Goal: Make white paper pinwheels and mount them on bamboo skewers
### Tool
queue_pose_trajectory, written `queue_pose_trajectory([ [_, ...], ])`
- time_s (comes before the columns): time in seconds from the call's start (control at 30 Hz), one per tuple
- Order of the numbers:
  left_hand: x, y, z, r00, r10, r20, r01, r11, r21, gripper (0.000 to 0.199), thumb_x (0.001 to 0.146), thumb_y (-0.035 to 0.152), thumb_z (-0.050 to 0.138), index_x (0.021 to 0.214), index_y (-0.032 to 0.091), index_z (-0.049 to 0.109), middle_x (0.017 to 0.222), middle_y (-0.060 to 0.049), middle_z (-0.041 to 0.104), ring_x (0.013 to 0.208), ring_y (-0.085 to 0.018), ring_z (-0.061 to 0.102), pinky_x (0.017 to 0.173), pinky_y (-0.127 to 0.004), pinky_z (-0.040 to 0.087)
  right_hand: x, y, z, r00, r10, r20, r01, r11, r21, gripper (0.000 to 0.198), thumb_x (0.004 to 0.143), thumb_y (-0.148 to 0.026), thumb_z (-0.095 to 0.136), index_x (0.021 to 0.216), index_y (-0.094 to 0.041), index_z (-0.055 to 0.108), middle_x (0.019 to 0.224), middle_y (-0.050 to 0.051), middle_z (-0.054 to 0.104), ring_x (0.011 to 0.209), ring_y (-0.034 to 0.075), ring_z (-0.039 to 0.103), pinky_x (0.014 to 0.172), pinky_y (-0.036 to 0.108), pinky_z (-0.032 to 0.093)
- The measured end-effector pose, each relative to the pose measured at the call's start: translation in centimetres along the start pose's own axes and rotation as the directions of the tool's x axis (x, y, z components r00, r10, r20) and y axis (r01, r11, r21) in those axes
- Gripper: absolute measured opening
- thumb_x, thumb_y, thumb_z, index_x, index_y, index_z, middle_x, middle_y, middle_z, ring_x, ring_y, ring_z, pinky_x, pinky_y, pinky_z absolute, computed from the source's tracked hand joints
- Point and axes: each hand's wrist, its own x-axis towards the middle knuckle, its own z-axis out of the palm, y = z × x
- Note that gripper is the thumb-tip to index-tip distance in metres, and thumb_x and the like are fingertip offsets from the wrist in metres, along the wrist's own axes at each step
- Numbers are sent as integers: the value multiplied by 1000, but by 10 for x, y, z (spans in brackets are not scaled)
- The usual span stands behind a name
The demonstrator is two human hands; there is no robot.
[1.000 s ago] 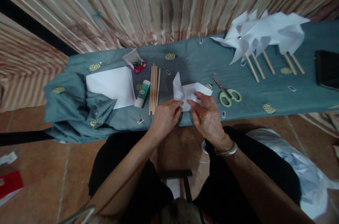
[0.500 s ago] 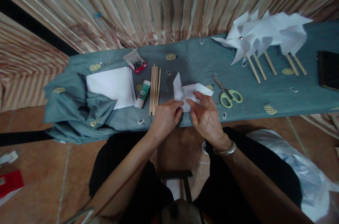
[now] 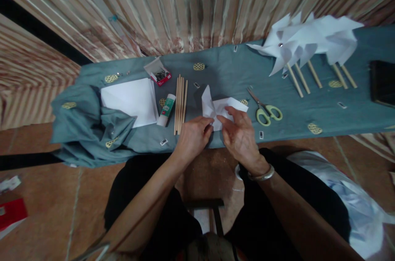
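A folded white paper piece (image 3: 217,107) lies near the front edge of a blue-grey cloth-covered table (image 3: 222,76). My left hand (image 3: 193,137) pinches its near left corner. My right hand (image 3: 240,135) grips the paper from the right, fingers curled over its near edge. One flap of the paper stands up at the left. A silver bangle sits on my right wrist.
A bundle of wooden sticks (image 3: 180,102), a glue stick (image 3: 166,109), a stack of white paper (image 3: 129,100) and a small box of pins (image 3: 160,74) lie left. Green-handled scissors (image 3: 265,111) lie right. Finished paper pinwheels on sticks (image 3: 308,43) rest far right, beside a dark object (image 3: 382,82).
Almost nothing differs; my hands stay on the paper, with only a slight shift of the fingers and of the camera.
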Motion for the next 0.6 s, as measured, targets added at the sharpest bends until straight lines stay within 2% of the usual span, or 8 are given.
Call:
queue_pose_trajectory([
  [0.27, 2, 1, -1, 1000, 2, 5, -2, 1000, -10, 19, 86, 14, 58, 100, 18, 70, 96, -6, 74, 86, -19, 71, 81, -30, 55, 1, -1, 1, 1000, -8, -10, 9, 999, 35, 38, 86, -13, 44, 116, -28, 62, 135, 9, 50, 120, 33, 48, 94, 54, 47],
  [0.43, 1, 0, 0, 1000, 0, -1, 0, 1000, -21, 17, 86, 15, 59, 99, 18, 70, 95, -5, 74, 84, -18, 70, 79, -29, 55, 0, -1, 2, 1000, -7, 9, 7, 1000, -4, 39, 85, -13, 45, 117, -25, 61, 137, 11, 48, 122, 35, 47, 95, 56, 46],
  [0.6, -2, 1, -1, 998, 65, -26, -64, 997, 38, 15, 88, 18, 57, 100, 17, 67, 94, -6, 71, 84, -18, 68, 77, -29, 54, -1, 2, 2, 1000, 6, 8, -6, 999, 33, 43, 86, -13, 43, 122, -31, 57, 139, 8, 49, 125, 34, 46, 97, 56, 44],
])
